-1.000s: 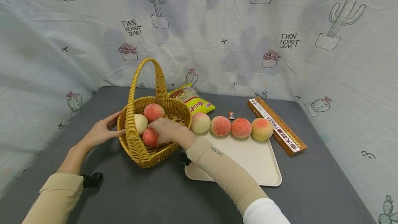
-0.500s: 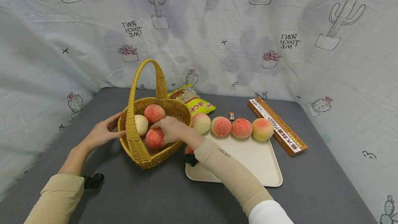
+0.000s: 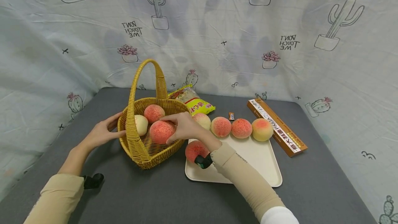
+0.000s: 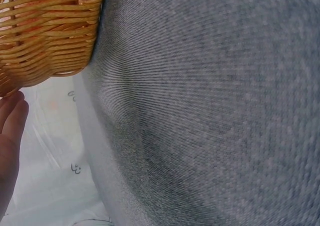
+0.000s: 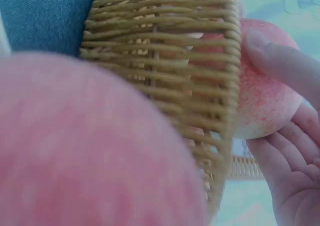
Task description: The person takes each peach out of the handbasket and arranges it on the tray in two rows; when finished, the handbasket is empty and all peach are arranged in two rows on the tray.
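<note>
My right hand grips a reddish peach, thumb on one side and fingers on the other. The right wrist view shows this peach at the rim of the yellow wicker basket. Inside the basket lie another red peach and a pale one, the latter partly behind the handle. My left hand rests against the basket's left side with fingers extended. In the left wrist view its fingers touch the wickerwork.
Right of the basket stands a cream tray. A red peach sits at its left, under my right wrist, and several more peaches line its far edge. Behind are a yellow food packet, a small wrapped sweet and a long pasta box.
My right hand has lifted the red peach from the basket's floor toward its right rim. The peach under my wrist has come into view. My left hand stays put.
</note>
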The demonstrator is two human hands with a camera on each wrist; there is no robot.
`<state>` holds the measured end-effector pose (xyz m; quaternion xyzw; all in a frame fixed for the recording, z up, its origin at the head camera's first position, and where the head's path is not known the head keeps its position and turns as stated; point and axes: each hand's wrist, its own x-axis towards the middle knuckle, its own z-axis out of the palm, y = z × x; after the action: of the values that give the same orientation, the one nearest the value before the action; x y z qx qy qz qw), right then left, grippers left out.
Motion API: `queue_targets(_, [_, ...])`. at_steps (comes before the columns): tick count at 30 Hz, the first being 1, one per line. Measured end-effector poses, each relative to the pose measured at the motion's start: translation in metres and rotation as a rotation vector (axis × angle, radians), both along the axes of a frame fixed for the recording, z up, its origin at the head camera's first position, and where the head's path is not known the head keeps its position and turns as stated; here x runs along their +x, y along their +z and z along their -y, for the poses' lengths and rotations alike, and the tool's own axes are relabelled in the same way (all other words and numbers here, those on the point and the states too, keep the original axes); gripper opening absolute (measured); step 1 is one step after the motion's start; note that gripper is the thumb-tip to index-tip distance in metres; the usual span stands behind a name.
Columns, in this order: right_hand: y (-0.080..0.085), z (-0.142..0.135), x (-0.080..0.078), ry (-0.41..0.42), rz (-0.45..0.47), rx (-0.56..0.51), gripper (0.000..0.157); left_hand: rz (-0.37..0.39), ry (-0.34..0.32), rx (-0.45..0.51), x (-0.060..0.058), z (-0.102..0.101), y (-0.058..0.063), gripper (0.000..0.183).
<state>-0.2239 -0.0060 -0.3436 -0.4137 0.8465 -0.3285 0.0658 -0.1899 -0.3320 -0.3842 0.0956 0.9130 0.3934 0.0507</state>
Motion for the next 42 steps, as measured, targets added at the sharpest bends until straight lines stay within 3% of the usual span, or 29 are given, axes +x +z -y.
queue_targets(7, [0.004,-0.028,0.004,-0.063,-0.042,-0.101,0.071,0.003,-0.001,-0.002,-0.002,0.000,0.001,0.092])
queue_targets(23, [-0.007,-0.093,0.014,-0.118,0.210,-0.455,0.073,0.010,-0.014,-0.002,-0.002,-0.002,0.001,0.093])
queue_targets(33, [-0.007,-0.132,0.023,-0.203,0.299,-0.477,0.072,0.025,-0.010,-0.005,-0.001,-0.002,0.002,0.093])
queue_targets(42, [-0.014,-0.157,0.030,-0.240,0.304,-0.468,0.073,0.014,-0.017,-0.011,0.000,-0.001,0.004,0.092])
